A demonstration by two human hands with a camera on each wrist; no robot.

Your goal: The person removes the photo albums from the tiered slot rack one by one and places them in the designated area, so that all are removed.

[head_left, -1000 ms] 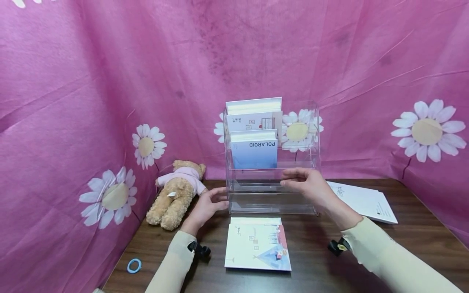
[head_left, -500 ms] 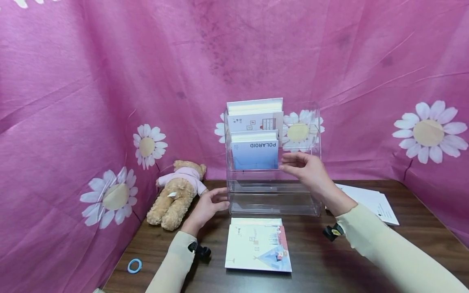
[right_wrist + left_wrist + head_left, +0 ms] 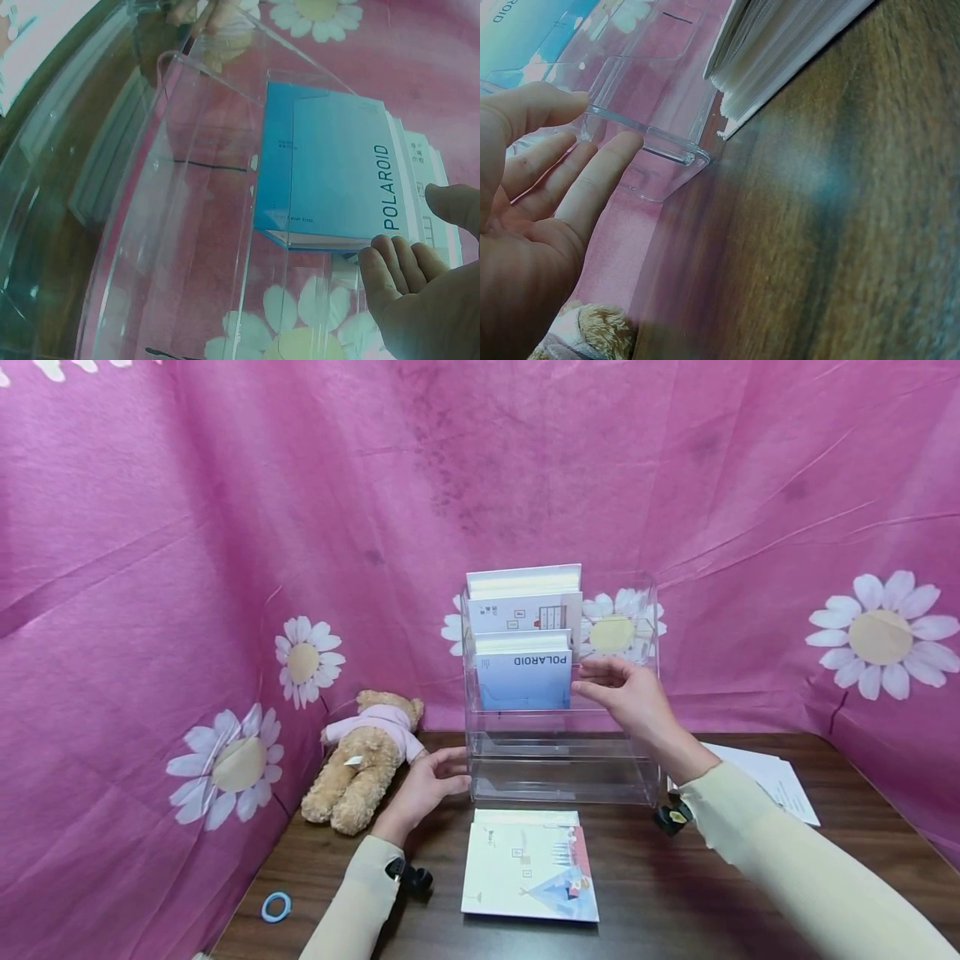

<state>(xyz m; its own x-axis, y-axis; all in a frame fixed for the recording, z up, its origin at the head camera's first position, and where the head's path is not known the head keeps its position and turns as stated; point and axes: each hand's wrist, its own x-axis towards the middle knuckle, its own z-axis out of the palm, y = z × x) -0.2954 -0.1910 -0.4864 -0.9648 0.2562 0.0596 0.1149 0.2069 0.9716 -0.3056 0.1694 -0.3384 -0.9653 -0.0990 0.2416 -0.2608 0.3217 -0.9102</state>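
A blue photo album marked POLAROID stands upside down in the clear tiered rack. Behind it, one tier higher, is a white album with small drawings. My right hand is beside the blue album's right edge, its fingers loosely bent and holding nothing; whether the fingertips touch the album I cannot tell. At the rack's lower left side, my left hand rests with relaxed fingers against the clear edge. In the left wrist view the thumb and fingers lie about that edge without curling round it.
A white illustrated album lies flat in front of the rack. White albums or booklets lie on the right, partly behind my right forearm. A teddy bear lies face down on the left, and a blue ring is near the table's left edge.
My right hand has risen from the rack's lower tiers to beside the blue album. The left hand stays at the rack's side, and the albums keep their places.
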